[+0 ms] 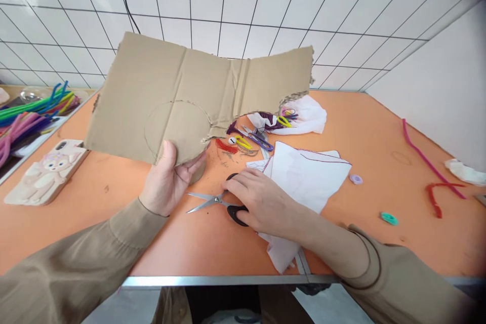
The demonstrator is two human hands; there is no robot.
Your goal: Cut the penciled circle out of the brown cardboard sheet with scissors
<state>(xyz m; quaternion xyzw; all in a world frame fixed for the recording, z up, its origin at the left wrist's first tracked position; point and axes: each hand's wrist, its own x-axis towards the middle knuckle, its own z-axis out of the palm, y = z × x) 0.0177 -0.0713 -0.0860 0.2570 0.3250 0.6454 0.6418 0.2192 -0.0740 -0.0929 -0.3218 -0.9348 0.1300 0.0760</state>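
Note:
My left hand (169, 177) grips the lower edge of a large brown cardboard sheet (148, 81), thumb on the front and fingers behind. A circle is drawn on the cardboard near my thumb. The sheet's lower right edge is cut in a ragged curve. My right hand (261, 200) has its fingers in the black handles of a pair of scissors (216, 199). The scissor blades are spread and point left, just below the cardboard and apart from it. Part of a round brown piece (198, 171) shows behind my left fingers.
White cloth (304, 172) with dark red stitching lies beside my right hand. Behind it are purple-handled scissors (260, 139), red thread (227, 146) and a white bag (309, 116). A phone (47, 172) and colourful pipe cleaners (30, 116) sit left; a teal ring (389, 218) lies right.

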